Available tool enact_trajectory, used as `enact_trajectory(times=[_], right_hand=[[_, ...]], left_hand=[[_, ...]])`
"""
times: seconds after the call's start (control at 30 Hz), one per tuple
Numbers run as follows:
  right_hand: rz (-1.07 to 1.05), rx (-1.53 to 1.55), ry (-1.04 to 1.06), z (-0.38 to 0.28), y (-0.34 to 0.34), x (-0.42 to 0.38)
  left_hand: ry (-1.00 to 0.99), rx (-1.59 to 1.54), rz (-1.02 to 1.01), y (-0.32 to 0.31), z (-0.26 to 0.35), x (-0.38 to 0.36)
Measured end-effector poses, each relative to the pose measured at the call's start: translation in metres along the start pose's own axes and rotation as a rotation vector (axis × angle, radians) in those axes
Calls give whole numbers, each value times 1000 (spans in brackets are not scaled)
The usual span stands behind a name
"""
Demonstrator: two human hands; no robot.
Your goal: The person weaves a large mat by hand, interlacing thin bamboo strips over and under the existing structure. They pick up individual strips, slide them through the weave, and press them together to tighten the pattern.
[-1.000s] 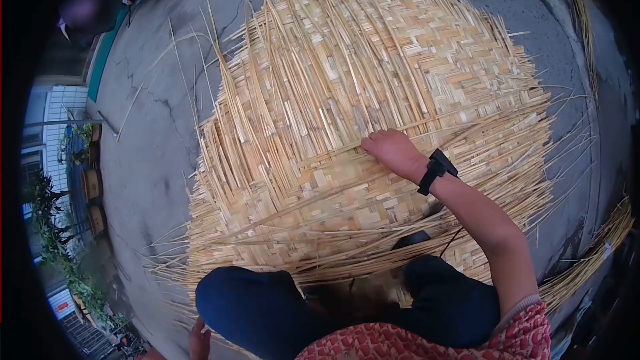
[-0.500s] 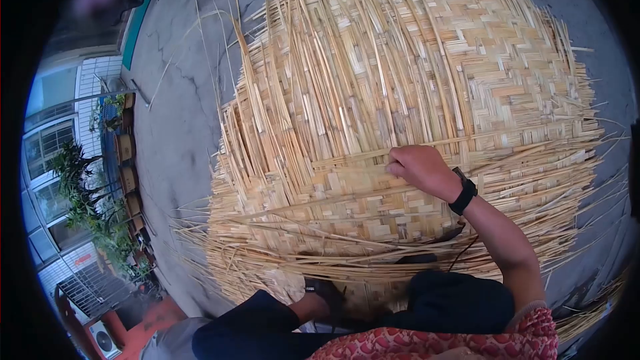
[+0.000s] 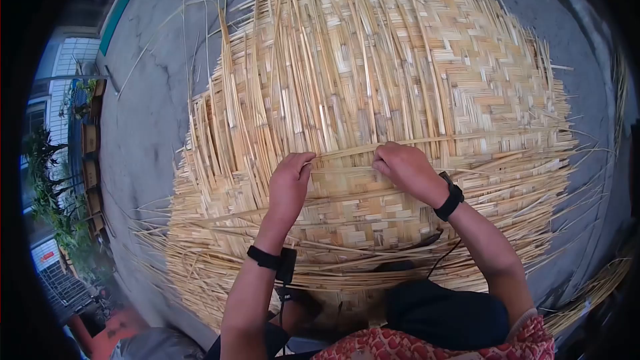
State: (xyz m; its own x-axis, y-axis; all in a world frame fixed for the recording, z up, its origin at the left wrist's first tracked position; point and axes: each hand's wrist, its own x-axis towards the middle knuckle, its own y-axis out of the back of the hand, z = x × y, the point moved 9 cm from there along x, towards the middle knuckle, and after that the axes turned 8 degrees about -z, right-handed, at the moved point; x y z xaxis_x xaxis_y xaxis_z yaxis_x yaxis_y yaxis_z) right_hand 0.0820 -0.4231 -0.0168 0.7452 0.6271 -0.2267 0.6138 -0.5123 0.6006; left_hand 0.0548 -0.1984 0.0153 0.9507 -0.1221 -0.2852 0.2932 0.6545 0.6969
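A large woven reed mat (image 3: 470, 87) lies on the ground, with a herringbone weave on its right side and loose upright strips toward the left. Above its near half, my left hand (image 3: 289, 179) is pinched at the left end of a pale reed strip (image 3: 347, 152). My right hand (image 3: 408, 168) grips the strip farther right, fingers closed, and the strip runs on past it across the mat. Both wrists wear black bands. Around the hands, long strips stand out of the weave; other loose ones lie crosswise nearer my body.
Grey cracked pavement (image 3: 143, 113) surrounds the mat. Potted plants (image 3: 57, 193) line a tiled building on the left. A bundle of reeds (image 3: 593, 293) lies at the lower right. My dark-trousered knee (image 3: 447, 313) is at the mat's near edge.
My left hand has come into view and reached the strip left of my right hand. The right hand stays closed at nearly the same place on the mat. The view has shifted slightly.
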Motion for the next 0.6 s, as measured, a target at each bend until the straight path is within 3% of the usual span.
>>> enact_trajectory(times=[0.07,0.13,0.2,0.3,0.37,0.4,0.43,0.47,0.5,0.57,0.6], right_hand=[[26,-46,-16,-10,1,-3],[44,-12,-1,-28,14,-9],[48,34,29,-43,15,-10],[26,-193,49,-49,11,-11],[51,-219,64,-47,22,-19],[61,-208,81,-42,40,-26],[69,-197,97,-36,63,-35],[180,99,-15,-12,98,-46],[290,395,-129,9,127,-59],[648,552,-189,13,188,-94],[575,486,-207,-3,189,-94]], left_hand=[[-83,173,51,3,5,11],[-250,310,-203,-21,15,25],[-258,250,-205,-20,10,37],[-246,109,-133,15,-1,35],[-7,-252,138,65,-41,20],[-7,-254,139,79,-48,10],[113,-358,160,92,-68,-6],[234,-461,182,96,-82,-24],[234,-468,181,96,-71,-37],[212,-702,-170,53,-31,-55],[144,-737,-287,23,-5,-58]])
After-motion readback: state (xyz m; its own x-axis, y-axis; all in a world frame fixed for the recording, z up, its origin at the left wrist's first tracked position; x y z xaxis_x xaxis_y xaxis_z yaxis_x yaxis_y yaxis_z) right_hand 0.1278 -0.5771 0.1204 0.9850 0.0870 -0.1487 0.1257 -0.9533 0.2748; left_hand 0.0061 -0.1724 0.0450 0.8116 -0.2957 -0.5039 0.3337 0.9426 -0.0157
